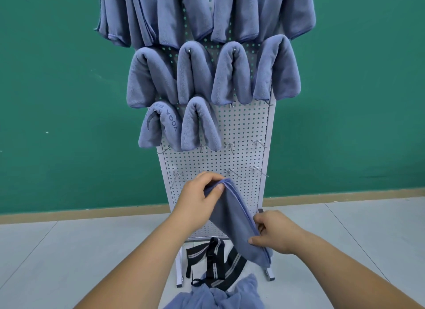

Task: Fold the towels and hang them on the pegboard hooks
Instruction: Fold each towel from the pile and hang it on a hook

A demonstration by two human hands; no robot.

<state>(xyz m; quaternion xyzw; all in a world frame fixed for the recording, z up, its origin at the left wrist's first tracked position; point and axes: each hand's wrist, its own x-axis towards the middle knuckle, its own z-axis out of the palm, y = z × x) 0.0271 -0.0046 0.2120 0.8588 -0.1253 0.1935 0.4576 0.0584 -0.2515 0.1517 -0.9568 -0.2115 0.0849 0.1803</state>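
A folded blue towel point(234, 219) slants in the air in front of the lower part of the white pegboard point(241, 129). My left hand point(200, 198) grips its upper end, thumb on the near side. My right hand point(273, 232) pinches its lower edge. Several folded blue towels point(232, 76) hang over hooks in the upper rows. In the third row two towels point(200, 124) hang at the left. Bare metal hooks point(258, 144) stick out to the right of them and in the rows below.
A heap of loose blue towels point(220, 297) lies at the bottom, with a black striped strap point(216, 260) on it. The pegboard stands on metal legs point(179, 274) on a pale tiled floor before a green wall point(69, 101).
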